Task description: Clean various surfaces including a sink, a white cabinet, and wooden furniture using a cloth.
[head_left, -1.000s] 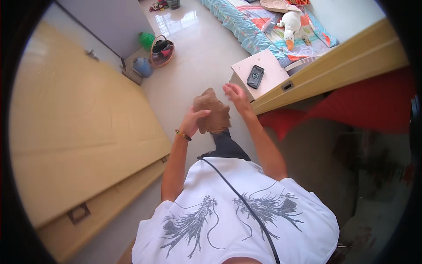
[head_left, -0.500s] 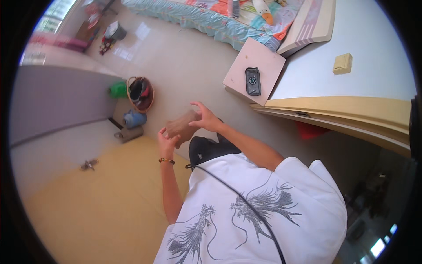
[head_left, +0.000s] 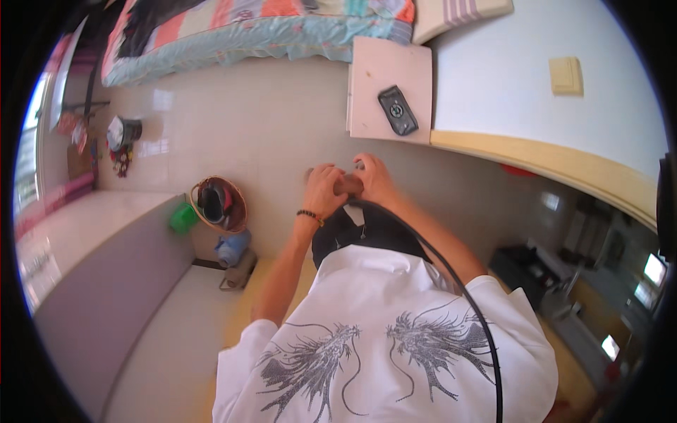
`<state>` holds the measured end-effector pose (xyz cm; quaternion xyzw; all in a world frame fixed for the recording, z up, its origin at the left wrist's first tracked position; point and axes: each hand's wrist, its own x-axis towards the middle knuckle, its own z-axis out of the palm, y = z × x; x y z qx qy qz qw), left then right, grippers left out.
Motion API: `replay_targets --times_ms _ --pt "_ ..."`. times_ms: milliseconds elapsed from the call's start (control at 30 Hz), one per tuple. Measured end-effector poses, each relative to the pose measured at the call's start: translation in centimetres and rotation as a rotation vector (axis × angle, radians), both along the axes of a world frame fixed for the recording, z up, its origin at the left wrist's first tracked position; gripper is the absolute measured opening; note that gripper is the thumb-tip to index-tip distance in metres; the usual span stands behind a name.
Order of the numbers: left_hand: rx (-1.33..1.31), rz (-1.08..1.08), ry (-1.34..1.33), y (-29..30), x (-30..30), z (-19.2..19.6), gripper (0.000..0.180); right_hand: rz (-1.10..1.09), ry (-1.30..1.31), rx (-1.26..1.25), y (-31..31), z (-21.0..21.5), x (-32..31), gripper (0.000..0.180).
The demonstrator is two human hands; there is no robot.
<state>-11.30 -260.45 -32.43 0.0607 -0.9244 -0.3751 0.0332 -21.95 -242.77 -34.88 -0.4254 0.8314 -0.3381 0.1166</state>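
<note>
My left hand (head_left: 326, 190) and my right hand (head_left: 374, 180) are close together in front of my body, over the dark shorts (head_left: 337, 231). Between them is a small brown, soft-looking object (head_left: 348, 185), mostly hidden by curled fingers, so its kind does not show. Fingers of both hands bend round it from either side. A dark beaded bracelet (head_left: 309, 215) circles my left wrist. A black cable (head_left: 451, 271) passes across my right forearm and down over the white shirt.
Ahead on the right, a pink cabinet (head_left: 360, 84) bears a black case (head_left: 398, 111). A wicker basket (head_left: 238, 224) of dark items stands left, near a green container (head_left: 184, 218) and blue jug (head_left: 231, 248). A bed (head_left: 233, 56) lies beyond; a wall edge (head_left: 536, 158) runs along the right.
My hands have drawn together and moved right in the picture; the brown object, stretched between them before, is now mostly covered. The view has turned, shifting the room round me.
</note>
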Motion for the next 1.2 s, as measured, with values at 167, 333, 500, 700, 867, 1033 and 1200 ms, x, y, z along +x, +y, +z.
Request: replay_targets --times_ms 167,333,500,700,867,1033,1200 --pt "0.243 -0.153 -0.451 -1.6 -16.5 -2.9 0.033 -0.167 -0.705 -0.003 0.3 -0.4 -12.3 0.046" --pt "0.367 -0.068 -0.637 1.1 -31.0 -11.3 0.027 -0.301 -0.839 0.061 3.6 -8.4 -25.1 0.051" --pt "0.356 -0.050 -0.701 7.1 -44.9 -27.1 0.030 -0.287 -0.770 0.415 7.4 -24.7 -39.0 0.030" --pt "0.920 0.667 -0.691 9.4 -57.8 -51.2 0.042 -0.646 -0.618 0.359 9.3 -43.4 -56.2 0.016" --pt "0.699 0.972 -0.969 15.7 -68.0 -60.1 0.044 -0.913 -0.359 0.178 12.0 -49.9 -70.7 0.024" --pt "0.325 0.884 -0.794 15.5 -68.7 -66.0 0.039 -0.804 0.036 0.085 6.6 -55.5 -74.5 0.043" --pt "0.218 0.690 -0.312 12.8 -63.9 -67.4 0.024 -0.307 -0.085 0.228 4.8 -65.1 -71.0 0.047"
